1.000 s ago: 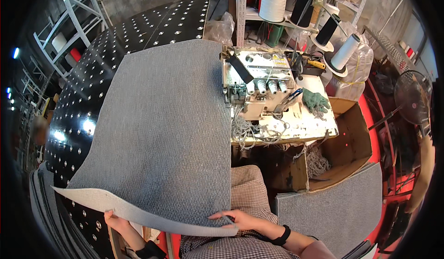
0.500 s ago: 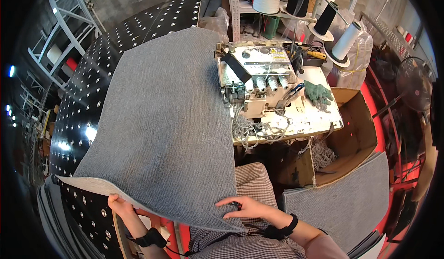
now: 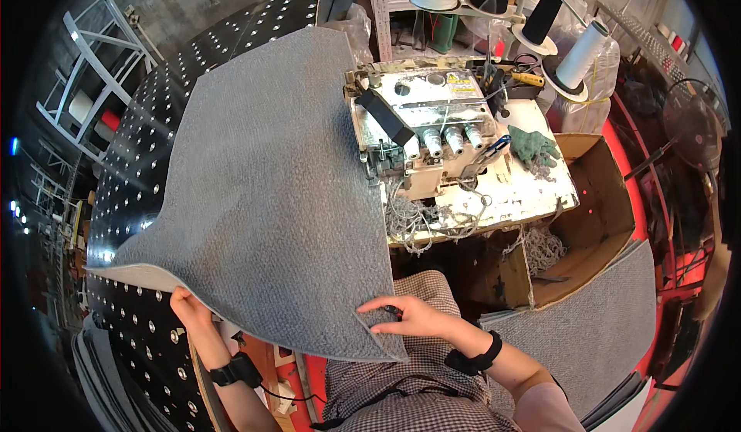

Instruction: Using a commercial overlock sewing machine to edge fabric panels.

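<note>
A large grey carpet piece spreads from the black studded table over to my lap, its right edge running along the sewing machine. My left hand is closed on its near edge, which is lifted and curls up to show a paler underside. Close to the near right corner, my right hand rests on the carpet with thumb and forefinger spread apart. Something small and dark shows in the crook of that hand; I cannot make out what. Its other fingers are hidden. Both wrists wear black bands.
The black studded table lies left. Loose grey thread hangs off the machine bed, and a green glove lies there. To the right are a cardboard box with thread scraps and stacked grey carpet pieces. Thread cones stand behind.
Both hands have shifted slightly upward in the picture with the carpet's near edge. The carpet bulges more beside my left hand, and its near right corner sits higher.
</note>
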Available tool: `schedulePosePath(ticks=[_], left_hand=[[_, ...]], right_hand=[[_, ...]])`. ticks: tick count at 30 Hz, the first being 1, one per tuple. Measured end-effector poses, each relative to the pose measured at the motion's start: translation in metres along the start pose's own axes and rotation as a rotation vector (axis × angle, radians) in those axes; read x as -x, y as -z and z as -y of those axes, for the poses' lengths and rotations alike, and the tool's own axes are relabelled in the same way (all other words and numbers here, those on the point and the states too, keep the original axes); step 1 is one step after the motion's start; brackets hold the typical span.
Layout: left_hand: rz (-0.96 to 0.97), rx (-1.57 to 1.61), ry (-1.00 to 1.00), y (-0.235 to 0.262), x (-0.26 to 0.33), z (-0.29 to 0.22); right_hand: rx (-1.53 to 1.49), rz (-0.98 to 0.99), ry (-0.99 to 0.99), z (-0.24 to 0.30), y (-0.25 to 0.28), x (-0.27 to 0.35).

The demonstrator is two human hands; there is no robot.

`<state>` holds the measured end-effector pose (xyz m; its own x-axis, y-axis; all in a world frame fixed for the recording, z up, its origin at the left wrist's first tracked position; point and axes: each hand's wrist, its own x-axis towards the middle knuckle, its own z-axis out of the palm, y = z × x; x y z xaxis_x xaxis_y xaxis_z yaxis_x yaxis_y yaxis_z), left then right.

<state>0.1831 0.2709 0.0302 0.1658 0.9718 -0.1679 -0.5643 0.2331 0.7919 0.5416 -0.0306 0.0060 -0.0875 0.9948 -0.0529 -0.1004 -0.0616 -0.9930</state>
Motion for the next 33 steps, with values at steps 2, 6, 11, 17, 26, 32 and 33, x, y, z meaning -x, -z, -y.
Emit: schedulePosePath(ticks=[2, 6, 11, 17, 26, 32, 33], left_hand=[[0.022, 0.010, 0.032, -0.016, -0.017, 0.003], [0.060, -0.019, 0.053, -0.033, -0.051, 0.006], [0.082, -0.057, 0.060, -0.055, -0.094, 0.012], [0.051, -0.092, 0.051, -0.074, -0.123, 0.009], [0.022, -0.036, 0.030, -0.112, -0.185, 0.026], [0.073, -0.100, -0.022, -0.148, -0.222, 0.046], [0.066, -0.108, -0.026, -0.144, -0.230, 0.043]], right_hand=[[0.039, -0.023, 0.012, 0.002, 0.008, -0.008], [0.060, -0.063, 0.038, 0.005, 0.025, -0.025], [0.118, -0.123, 0.083, 0.010, 0.047, -0.045], [0.147, -0.193, 0.065, 0.025, 0.058, -0.066], [0.043, -0.241, -0.019, 0.036, 0.073, -0.079], [-0.159, -0.311, -0.055, 0.030, 0.089, -0.092], [-0.167, -0.304, -0.055, 0.029, 0.089, -0.094]])
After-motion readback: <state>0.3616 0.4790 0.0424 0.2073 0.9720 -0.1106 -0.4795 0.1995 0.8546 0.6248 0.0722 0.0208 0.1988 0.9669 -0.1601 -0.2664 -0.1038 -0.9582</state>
